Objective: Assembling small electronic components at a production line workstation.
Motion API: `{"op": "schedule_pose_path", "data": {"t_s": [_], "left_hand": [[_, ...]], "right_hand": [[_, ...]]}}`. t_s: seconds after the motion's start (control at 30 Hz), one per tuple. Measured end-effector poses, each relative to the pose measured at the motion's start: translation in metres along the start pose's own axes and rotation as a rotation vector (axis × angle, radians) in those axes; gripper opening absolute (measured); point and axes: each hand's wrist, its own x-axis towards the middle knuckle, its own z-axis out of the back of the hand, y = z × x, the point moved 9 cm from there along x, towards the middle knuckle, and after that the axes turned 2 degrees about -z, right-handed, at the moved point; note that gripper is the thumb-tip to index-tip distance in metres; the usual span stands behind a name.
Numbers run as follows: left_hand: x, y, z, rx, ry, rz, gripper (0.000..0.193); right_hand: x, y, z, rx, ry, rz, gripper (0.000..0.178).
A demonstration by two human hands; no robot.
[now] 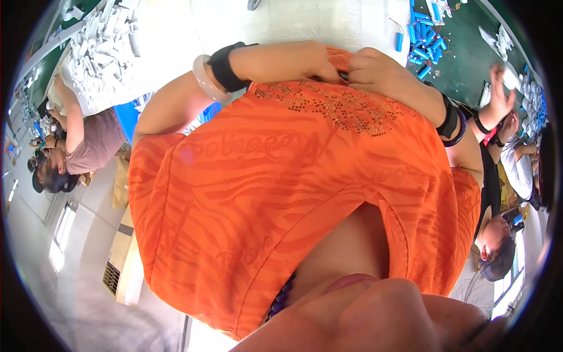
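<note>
Both my hands are drawn in against the front of my orange shirt (293, 152), at the near edge of the white work surface (281, 29). My left hand (319, 61) has its fingers curled in; a white bangle (210, 79) and a black wrist band (226, 67) sit on that arm. Facing it, my right hand (375, 70) is closed, with a black band (448, 120) at its wrist. Orange cloth and a small dark thing (344, 75) show in the narrow gap between the hands. What the fingers hold is mostly hidden.
Blue cylindrical cells (427, 44) with thin wires lie on a green mat (463, 64) to the right. White plastic parts (102, 56) are heaped at the left. One co-worker (97, 141) sits at left; at right, another's hand (498, 100) is raised beside the mat.
</note>
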Motion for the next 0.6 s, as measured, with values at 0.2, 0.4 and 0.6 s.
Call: {"op": "schedule_pose_path", "data": {"t_s": [0.2,0.4,0.6], "left_hand": [[-0.048,0.014,0.036,-0.198,-0.361,0.434,0.013],[-0.104,0.061,0.049,-0.33,-0.872,0.571,0.027],[-0.137,0.093,0.031,-0.591,-1.091,0.497,0.026]], "right_hand": [[-0.024,-0.022,0.024,0.211,-0.026,-0.299,0.011],[-0.057,-0.15,-0.012,1.136,-0.637,-0.741,0.013],[-0.03,-0.223,-0.08,1.508,-0.818,-1.044,0.021]]}}
